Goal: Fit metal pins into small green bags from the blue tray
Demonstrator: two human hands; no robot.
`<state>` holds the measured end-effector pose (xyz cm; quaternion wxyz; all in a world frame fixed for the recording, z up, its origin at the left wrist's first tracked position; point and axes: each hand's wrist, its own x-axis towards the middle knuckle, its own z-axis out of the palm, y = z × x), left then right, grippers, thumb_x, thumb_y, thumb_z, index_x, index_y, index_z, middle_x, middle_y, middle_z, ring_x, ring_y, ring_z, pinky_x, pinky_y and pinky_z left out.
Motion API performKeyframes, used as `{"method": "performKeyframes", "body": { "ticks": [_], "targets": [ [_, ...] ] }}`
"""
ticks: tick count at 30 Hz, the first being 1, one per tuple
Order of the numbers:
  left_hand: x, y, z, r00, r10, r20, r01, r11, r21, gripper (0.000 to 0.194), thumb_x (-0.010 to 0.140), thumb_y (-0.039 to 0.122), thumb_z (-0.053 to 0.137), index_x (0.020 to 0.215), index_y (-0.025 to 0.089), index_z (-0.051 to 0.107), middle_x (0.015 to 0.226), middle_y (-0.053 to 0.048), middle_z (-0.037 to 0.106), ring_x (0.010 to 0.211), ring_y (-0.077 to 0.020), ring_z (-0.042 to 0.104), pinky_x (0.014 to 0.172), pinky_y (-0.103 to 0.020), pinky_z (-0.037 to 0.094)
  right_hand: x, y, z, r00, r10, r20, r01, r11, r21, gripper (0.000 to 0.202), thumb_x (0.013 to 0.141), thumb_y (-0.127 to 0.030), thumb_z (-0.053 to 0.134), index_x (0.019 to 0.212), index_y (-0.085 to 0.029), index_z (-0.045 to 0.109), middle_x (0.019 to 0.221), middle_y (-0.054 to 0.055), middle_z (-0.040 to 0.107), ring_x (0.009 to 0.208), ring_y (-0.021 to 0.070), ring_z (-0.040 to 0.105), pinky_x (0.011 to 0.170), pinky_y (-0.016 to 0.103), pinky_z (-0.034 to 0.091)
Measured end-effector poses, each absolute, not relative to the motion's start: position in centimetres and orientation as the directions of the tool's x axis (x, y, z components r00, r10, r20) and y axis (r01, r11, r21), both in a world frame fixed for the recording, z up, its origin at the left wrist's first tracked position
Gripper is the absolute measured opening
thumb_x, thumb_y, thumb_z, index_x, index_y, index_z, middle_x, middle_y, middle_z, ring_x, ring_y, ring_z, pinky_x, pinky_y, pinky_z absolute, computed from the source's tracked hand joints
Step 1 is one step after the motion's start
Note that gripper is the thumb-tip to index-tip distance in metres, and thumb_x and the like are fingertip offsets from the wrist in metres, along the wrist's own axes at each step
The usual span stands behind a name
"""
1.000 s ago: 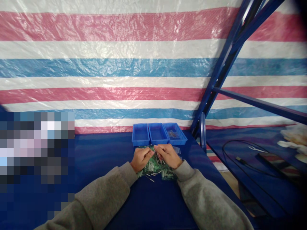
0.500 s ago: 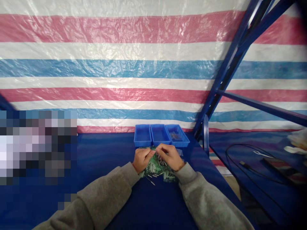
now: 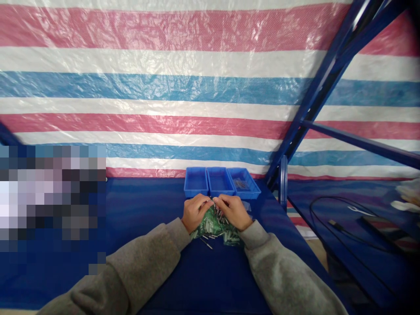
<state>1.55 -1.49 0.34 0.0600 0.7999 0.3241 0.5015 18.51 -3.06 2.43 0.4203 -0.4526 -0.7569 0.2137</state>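
Observation:
My left hand (image 3: pixel 194 213) and my right hand (image 3: pixel 236 212) meet above a heap of green and clear plastic packets (image 3: pixel 209 225). Each is closed in a pinch, the fingertips nearly touching. Whatever they pinch is too small to make out. Thin dark and silvery metal pins (image 3: pixel 222 218) lie on the packets between the hands. One slim metal pin (image 3: pixel 207 243) lies on the blue table (image 3: pixel 210 280), just in front of the heap. Beyond the hands stand a left blue tray (image 3: pixel 196 193), a middle blue tray (image 3: pixel 221 192) and a right blue tray (image 3: pixel 248 195).
Small clear bags (image 3: pixel 241 184) lie in the right tray. A blue metal frame (image 3: pixel 310 105) rises at the right, before a striped plastic sheet (image 3: pixel 164 87). Past it, a black cable (image 3: pixel 352 243) lies on another surface. The left side is blurred out by large blocks.
My view has shifted slightly, so the trays and table sit a little higher in it. Both hands stay pinched together over the packets, with only small finger movement.

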Motion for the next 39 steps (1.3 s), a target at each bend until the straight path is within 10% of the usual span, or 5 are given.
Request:
{"method": "performKeyframes", "body": {
  "ticks": [14, 21, 39],
  "targets": [
    [1.72, -1.81, 1.04, 0.234, 0.605, 0.761, 0.402, -0.773, 0.491, 0.017, 0.088, 0.022, 0.05, 0.096, 0.016, 0.064, 0.095, -0.006, 0.069, 0.074, -0.0126, 0.065, 0.068, -0.023, 0.051, 18.82, -2.95, 2.56, -0.059, 0.863, 0.502, 0.56, 0.445, -0.699, 0.05, 0.091, -0.047, 0.037, 0.052, -0.017, 0.049, 0.044, -0.003, 0.046, 0.044, 0.0097, 0.043, 0.05, 0.023, 0.032],
    [1.62, -1.96, 0.94, 0.268, 0.672, 0.69, 0.454, -0.72, 0.525, 0.022, 0.09, 0.027, 0.046, 0.097, 0.017, 0.064, 0.07, -0.001, 0.067, 0.057, -0.0096, 0.06, 0.063, -0.02, 0.047, 18.68, -3.2, 2.67, -0.069, 0.861, 0.504, 0.535, 0.458, -0.709, 0.048, 0.09, -0.045, 0.038, 0.053, -0.017, 0.049, 0.044, -0.002, 0.045, 0.044, 0.01, 0.044, 0.05, 0.023, 0.033],
    [1.58, -1.26, 0.55, 0.336, 0.571, 0.749, 0.465, -0.792, 0.395, 0.028, 0.092, 0.027, 0.04, 0.104, 0.016, 0.063, 0.083, -0.007, 0.066, 0.074, -0.0146, 0.061, 0.07, -0.027, 0.049, 18.62, -3.11, 2.62, -0.092, 0.858, 0.505, 0.557, 0.465, -0.688, 0.05, 0.091, -0.047, 0.037, 0.053, -0.017, 0.051, 0.044, -0.002, 0.047, 0.044, 0.0106, 0.045, 0.051, 0.023, 0.033]
  ]
}}
